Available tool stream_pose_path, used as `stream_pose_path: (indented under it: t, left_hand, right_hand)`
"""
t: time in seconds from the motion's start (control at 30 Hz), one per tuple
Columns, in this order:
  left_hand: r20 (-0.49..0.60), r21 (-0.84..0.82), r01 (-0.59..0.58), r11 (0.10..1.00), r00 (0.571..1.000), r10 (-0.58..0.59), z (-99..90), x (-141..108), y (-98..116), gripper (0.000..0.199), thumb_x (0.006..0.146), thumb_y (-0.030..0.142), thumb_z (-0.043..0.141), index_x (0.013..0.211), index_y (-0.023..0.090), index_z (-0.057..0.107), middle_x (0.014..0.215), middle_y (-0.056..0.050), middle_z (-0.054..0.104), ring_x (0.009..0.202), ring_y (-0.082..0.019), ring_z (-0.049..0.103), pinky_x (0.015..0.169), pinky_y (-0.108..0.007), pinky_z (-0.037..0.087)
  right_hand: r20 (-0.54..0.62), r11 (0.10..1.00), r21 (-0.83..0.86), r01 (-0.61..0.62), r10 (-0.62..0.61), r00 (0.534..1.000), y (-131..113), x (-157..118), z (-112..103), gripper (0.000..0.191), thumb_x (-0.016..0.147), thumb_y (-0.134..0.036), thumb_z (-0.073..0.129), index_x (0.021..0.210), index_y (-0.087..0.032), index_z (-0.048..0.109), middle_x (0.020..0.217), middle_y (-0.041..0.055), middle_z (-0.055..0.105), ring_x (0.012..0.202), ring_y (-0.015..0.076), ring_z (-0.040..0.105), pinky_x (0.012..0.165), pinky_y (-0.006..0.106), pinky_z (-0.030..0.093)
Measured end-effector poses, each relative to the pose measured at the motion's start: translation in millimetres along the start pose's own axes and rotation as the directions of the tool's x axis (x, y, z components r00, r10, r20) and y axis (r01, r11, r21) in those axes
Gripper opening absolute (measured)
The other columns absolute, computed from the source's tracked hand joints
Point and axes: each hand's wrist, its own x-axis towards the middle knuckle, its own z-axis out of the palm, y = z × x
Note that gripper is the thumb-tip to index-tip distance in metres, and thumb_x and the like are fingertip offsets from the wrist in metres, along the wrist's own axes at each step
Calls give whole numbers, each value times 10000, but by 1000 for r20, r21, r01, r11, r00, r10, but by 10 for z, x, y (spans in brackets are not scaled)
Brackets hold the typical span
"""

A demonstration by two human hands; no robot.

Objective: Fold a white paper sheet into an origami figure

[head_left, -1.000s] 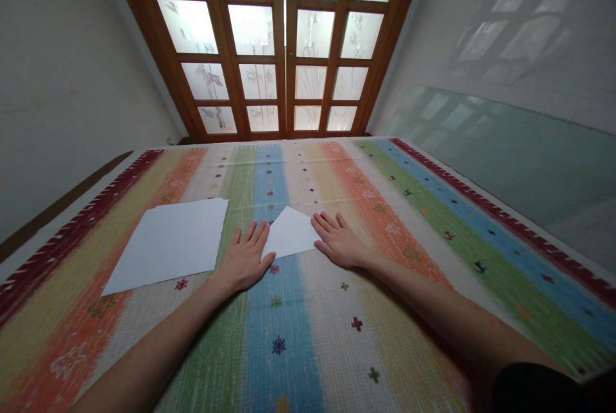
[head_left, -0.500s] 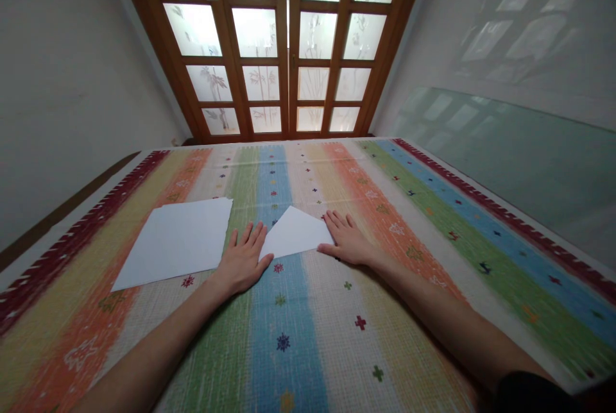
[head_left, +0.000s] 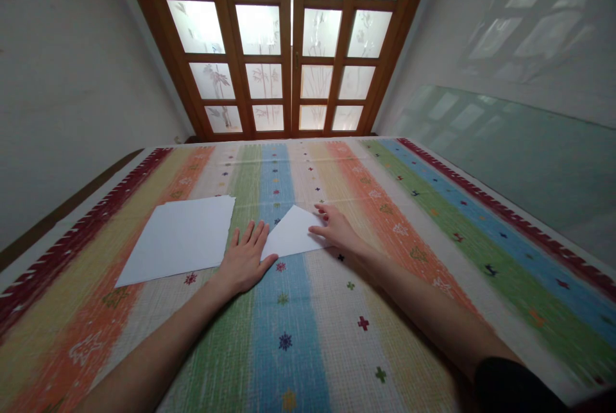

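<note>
A folded sheet of white paper [head_left: 294, 231] lies flat between my hands, its peak pointing away from me. My left hand [head_left: 245, 258] rests with fingers spread at the paper's left corner, the thumb by its near edge. Over the right part of the paper is my right hand [head_left: 333, 226], fingers curved and apart, thumb reaching inward above the sheet. Nothing shows between its thumb and fingers. The paper's right corner is hidden under this hand.
A stack of white paper [head_left: 178, 240] lies left of my left hand. Beneath everything is a striped tablecloth [head_left: 289, 374]. Wooden doors with frosted panes [head_left: 283, 67] stand beyond the far edge. A glass sheet [head_left: 520, 156] is along the right wall.
My right hand has lifted from the paper's right corner and moved slightly left over the sheet, its fingers now curved. The left hand stays in place on the paper.
</note>
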Motion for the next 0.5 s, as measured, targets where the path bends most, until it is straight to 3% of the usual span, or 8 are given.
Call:
stream_pose_path:
  t: [0.17,0.27,0.4,0.5]
  left_hand:
    - [-45,-22,-25,999,999,24,24,4,-22,709,965,544,305,1513,95,300,1575,-147,275,1474,-343,190,1152,-594,198]
    - [-92,-43,-44,998,995,39,73,3,-47,724,961,560,306,1508,87,307,1560,-171,305,1466,-359,209,1143,-601,206]
    - [-183,-89,-62,994,982,44,158,-9,-83,756,951,577,342,1524,92,248,1531,-195,367,1454,-354,249,1144,-572,213]
    - [-260,-155,-77,985,965,34,178,-19,-125,827,928,621,376,1539,101,173,1523,-207,377,1433,-363,293,1138,-558,231]
  right_hand:
    - [-44,1000,-21,6,-7,999,-22,110,27,587,682,-221,736,1249,-145,606,1213,161,641,1064,264,628,928,412,493]
    - [-20,999,-6,34,-34,999,-41,171,16,494,690,-212,708,1179,-169,653,1094,134,691,946,252,658,832,385,517]
    - [117,994,80,81,-90,989,-111,259,-13,198,716,-138,624,893,-168,707,881,77,726,802,218,664,699,310,491]
    - [150,989,96,110,-124,981,-174,308,-62,88,733,-137,590,738,-172,671,762,41,698,759,193,646,685,286,468]
